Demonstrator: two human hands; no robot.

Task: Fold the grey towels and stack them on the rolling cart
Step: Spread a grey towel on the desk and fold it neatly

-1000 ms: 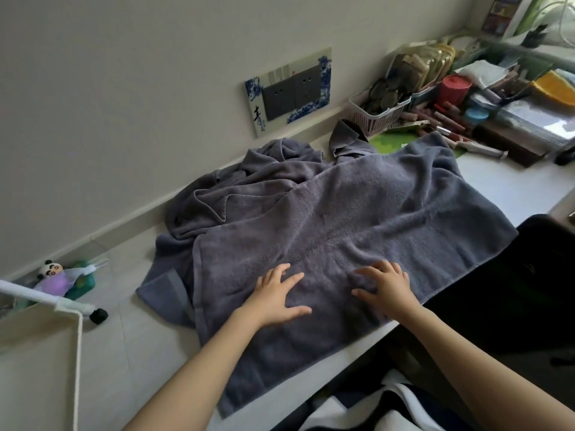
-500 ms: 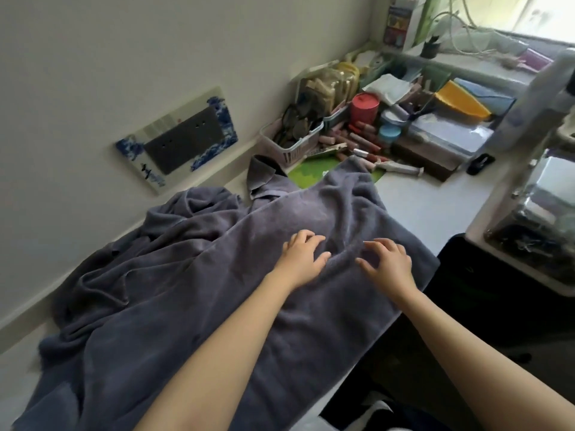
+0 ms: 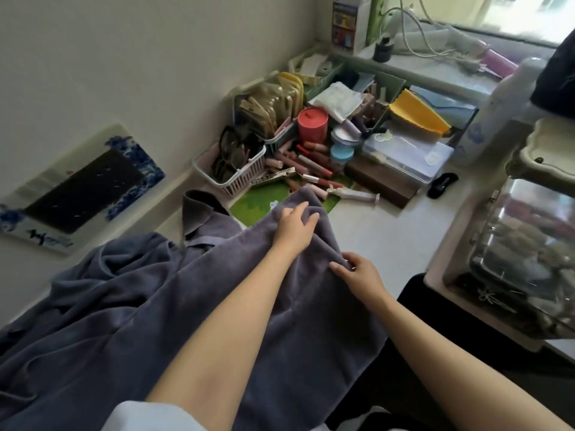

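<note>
1. The top grey towel (image 3: 193, 309) lies spread over the white desk (image 3: 389, 237), its far corner reaching a green mat (image 3: 258, 202).
2. The left hand (image 3: 294, 230) rests near that far corner, fingers loosely spread and flat on the cloth, gripping nothing.
3. The right hand (image 3: 361, 273) sits at the towel's right edge, thumb and fingertips pinching a ridge of the fabric.
4. Half a second ago both hands lay flat side by side mid-towel; now the left is farther up toward the corner and the right has closed on the edge.
5. A crumpled second towel (image 3: 124, 262) bunches against the wall (image 3: 140, 57).
6. Behind the mat stand a white basket (image 3: 236, 175), a red canister (image 3: 312, 124), scattered lipstick tubes (image 3: 311, 157) and a clear box (image 3: 407, 157) below a window sill (image 3: 435, 62).
</note>
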